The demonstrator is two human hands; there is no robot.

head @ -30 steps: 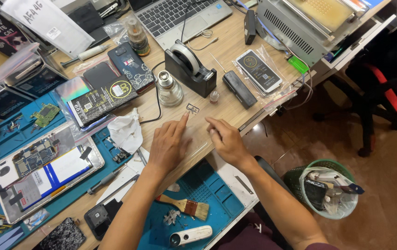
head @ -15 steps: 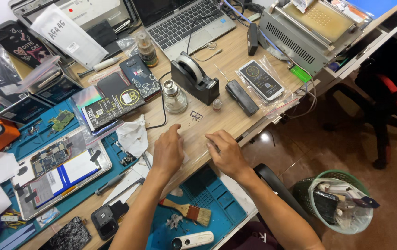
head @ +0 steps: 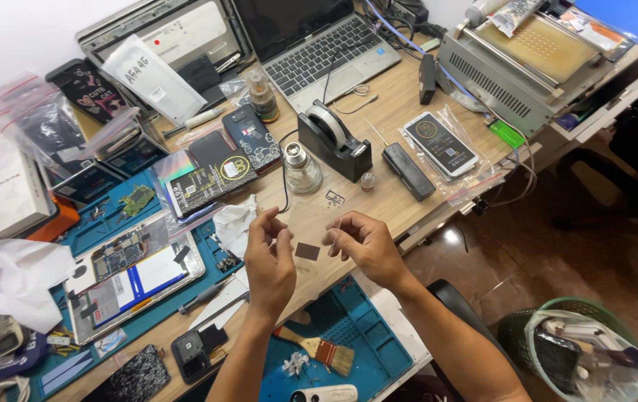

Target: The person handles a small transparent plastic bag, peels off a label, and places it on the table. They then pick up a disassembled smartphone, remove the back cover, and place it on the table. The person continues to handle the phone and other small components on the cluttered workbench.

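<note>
Both hands raised above the wooden desk (head: 401, 201), in front of the black tape dispenser (head: 334, 141). Left hand (head: 269, 260): fingers curled inward, thumb and forefinger pinched near a small dark square piece (head: 307, 251); whether they actually touch it cannot be told. Right hand (head: 364, 242): loosely curled, fingertips drawn together just right of the same piece, nothing else seen in its grip. The dark piece sits between the two hands, below the tape dispenser as seen from here. Small glass bottle with metal cap (head: 302, 168): just left of the dispenser. Tiny metal part (head: 335, 198): on the desk, just in front of the dispenser. Black bar-shaped device (head: 408, 170): right of the dispenser. Phone in clear plastic bag (head: 441, 144): further right. Laptop (head: 319, 45): behind the dispenser. Grey metal machine (head: 527, 63): well to the right, behind. Opened tablet on blue mat (head: 129, 272): well left of the dispenser, nearer the person. Brush with wooden handle (head: 317, 348): on a blue tray, near side, under the wrists. Green bin (head: 583, 350): on the floor, far right.
</note>
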